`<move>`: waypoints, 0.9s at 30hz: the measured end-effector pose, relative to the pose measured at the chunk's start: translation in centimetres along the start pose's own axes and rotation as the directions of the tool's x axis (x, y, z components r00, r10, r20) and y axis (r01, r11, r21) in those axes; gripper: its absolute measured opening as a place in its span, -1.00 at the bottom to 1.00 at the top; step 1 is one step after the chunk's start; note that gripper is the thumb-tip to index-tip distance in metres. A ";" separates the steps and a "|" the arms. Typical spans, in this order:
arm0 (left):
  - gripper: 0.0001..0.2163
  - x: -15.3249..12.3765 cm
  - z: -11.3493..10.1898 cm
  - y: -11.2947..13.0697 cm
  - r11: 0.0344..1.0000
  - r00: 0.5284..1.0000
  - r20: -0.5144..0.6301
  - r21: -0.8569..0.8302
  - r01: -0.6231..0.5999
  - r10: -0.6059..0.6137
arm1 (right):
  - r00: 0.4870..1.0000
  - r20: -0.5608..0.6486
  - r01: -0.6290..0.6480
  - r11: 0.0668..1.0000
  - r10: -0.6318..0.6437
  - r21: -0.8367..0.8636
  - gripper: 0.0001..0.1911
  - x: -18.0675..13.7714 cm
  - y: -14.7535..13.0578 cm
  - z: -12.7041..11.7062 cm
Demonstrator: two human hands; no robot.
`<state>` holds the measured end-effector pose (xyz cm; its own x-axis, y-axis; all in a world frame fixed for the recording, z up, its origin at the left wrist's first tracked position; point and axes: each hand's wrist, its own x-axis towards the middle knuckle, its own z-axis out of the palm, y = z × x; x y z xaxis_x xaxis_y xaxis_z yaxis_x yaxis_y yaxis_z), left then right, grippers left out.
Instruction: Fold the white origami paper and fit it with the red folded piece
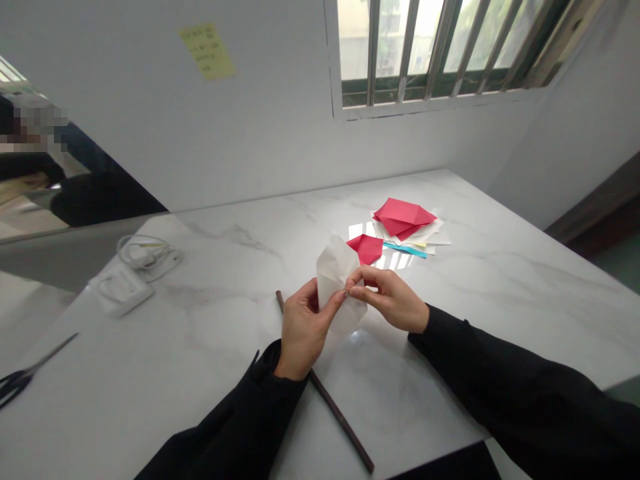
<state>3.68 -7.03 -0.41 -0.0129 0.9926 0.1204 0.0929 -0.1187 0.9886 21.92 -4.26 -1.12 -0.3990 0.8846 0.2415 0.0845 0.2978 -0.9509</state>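
A folded piece of white paper (pixel 333 267) is held up over the table between both hands. My left hand (pixel 305 327) grips it from the left, with the thumb pressed near its middle. The fingertips of my right hand (pixel 387 293) pinch at the same spot, where a tiny shiny thing shows, too small to name. Below my left wrist a thin dark brown stick (pixel 340 417) lies on the table, its middle hidden by the hand. Just behind the white paper is a folded red paper (pixel 367 249), partly covered by it.
A stack of red paper (pixel 405 215), white and blue paper lies at the back right. Scissors (pixel 30 373) rest at the far left, near a white charger (pixel 120 290) with a coiled cable (pixel 145 257). A yellow note (pixel 207 51) is on the wall beside a barred window (pixel 425 53).
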 end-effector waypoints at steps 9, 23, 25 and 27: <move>-0.73 -0.1 0.1 -0.3 0.999 0.999 0.014 0.028 -0.031 0.030 | 0.998 -0.062 -0.021 1.000 0.021 -0.001 -0.87 -0.3 0.0 0.5; -0.72 -0.1 0.1 0.2 0.998 1.000 -0.009 0.058 -0.011 0.012 | 0.997 -0.075 -0.009 1.000 0.008 -0.016 -0.83 -0.5 0.0 0.7; -0.72 -0.1 0.0 0.2 0.998 1.000 -0.016 0.064 -0.006 0.008 | 0.998 -0.064 -0.019 1.000 0.019 0.006 -0.82 -0.5 -0.2 0.7; -0.70 0.0 -0.1 0.1 0.999 1.000 -0.021 0.036 0.014 -0.014 | 0.998 -0.065 -0.021 0.999 0.023 0.030 -0.82 -0.6 -0.6 0.6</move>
<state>3.56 -7.02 -0.29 -0.0349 0.9935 0.1088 0.1287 -0.1035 0.9863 21.58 -5.14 -0.83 -0.3369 0.9126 0.2316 0.0658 0.2682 -0.9611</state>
